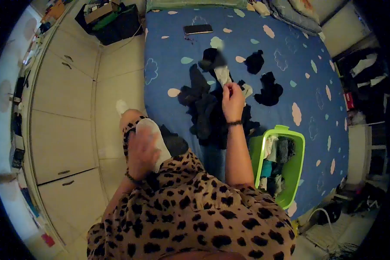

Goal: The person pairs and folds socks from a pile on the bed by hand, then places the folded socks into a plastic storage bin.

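A white sock (161,151) lies over my raised leg, and my left hand (143,149) rests flat on it, slightly blurred, with its fingers stretched out. Beside it on the lap is a dark grey sock (173,142). My right hand (233,102) is closed in a pinch on the end of another white sock (222,74), over a heap of dark socks (205,115) on the bed. To the right of the heap lie two black bundles (254,62), apart from each other. A white piece of cloth (247,90) shows just behind my right hand.
A green plastic basket (300,162) holding rolled socks stands on the blue patterned bedsheet (169,47), right of my forearm. A phone (198,29) lies farther back. A black bin (117,30) full of things is on the floor by the pale cabinets (65,138).
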`<state>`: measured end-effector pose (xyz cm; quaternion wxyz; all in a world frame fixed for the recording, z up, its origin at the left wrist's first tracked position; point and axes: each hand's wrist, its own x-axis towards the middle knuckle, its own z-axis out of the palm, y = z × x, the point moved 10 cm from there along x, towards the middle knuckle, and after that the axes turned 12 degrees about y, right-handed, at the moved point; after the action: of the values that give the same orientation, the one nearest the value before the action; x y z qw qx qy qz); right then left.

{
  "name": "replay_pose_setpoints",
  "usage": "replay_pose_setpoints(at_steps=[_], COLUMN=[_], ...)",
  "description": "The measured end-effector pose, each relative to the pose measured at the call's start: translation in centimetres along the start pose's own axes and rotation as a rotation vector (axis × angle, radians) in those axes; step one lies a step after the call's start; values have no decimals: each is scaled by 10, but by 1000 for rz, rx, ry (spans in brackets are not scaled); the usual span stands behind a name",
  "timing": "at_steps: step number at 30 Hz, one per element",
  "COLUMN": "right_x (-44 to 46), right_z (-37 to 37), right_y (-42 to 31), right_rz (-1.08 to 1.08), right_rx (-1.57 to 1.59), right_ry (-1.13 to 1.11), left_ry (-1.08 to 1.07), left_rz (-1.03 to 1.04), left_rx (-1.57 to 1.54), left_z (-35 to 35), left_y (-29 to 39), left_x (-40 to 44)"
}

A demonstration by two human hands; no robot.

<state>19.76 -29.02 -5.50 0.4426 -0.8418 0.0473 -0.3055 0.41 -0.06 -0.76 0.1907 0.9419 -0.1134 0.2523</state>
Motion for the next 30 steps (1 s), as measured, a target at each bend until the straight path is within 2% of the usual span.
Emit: replay_pose_setpoints(at_steps=[1, 2, 3, 4, 6, 7, 8, 10, 11, 12, 14, 15, 16, 18, 20, 22, 24, 27, 28, 30], right_x=[11, 16, 17, 18, 16, 21, 22, 30, 14, 3, -28, -41, -59, -90, -107, -120, -126, -129, -130, -132], right_z=[14, 33, 46, 52, 76, 66, 68, 46, 65, 64, 69, 68, 70, 79, 85, 93, 93, 89, 89, 89], right_y=[20, 43, 64, 81, 98, 82, 78, 36, 35, -6, -71, -99, -119, -137, -145, -135, -131, -127, -126, -124], right_rz=[-11, -70, -124, -126, -210, -262, -274, 37, 370, 442, 627, 689, 750, 761, 768, 679, 663, 540, 527, 513], right_rx=[1, -252, -505, -501, -713, -587, -582, 149, 556, 786, 1127, 1199, 1270, 1292, 1243, 1041, 988, 833, 813, 793], right_ry=[3, -22, -49, -44, -252, -104, -109, -57, -261, -368, -608, -714, -822, -976, -985, -1006, -978, -960, -952, -945], left_ry=[-209, -199, -276, -352, -370, -376, -379, -377, -379, -366, -254, -200, -175, -141, -40, 31, 193, 298, 302, 167], left_rz=[96, 97, 80, 68, 51, 50, 46, 17, -4, -15, -399, -662, -688, -1234, -1198, -1166, -1214, -1156, -1156, -1033], left_rx=[-164, -164, -113, -60, -40, -51, -62, -112, -161, -152, -620, -878, -856, -2121, -2113, -2113, -1901, -1935, -1935, -1963], left_z=[21, 24, 38, 50, 54, 54, 54, 54, 55, 54, 47, 54, 52, 64, 51, 43, 41, 34, 34, 35], left_y=[16, 16, 12, 7, -1, 0, 2, -2, -5, -8, -29, -41, -46, -28, -32, -40, -60, -72, -78, -81], left_x=[-3, -3, -12, -20, -21, -21, -21, -22, -21, -16, -2, -1, 7, 19, 31, 31, 16, 9, 4, 0])
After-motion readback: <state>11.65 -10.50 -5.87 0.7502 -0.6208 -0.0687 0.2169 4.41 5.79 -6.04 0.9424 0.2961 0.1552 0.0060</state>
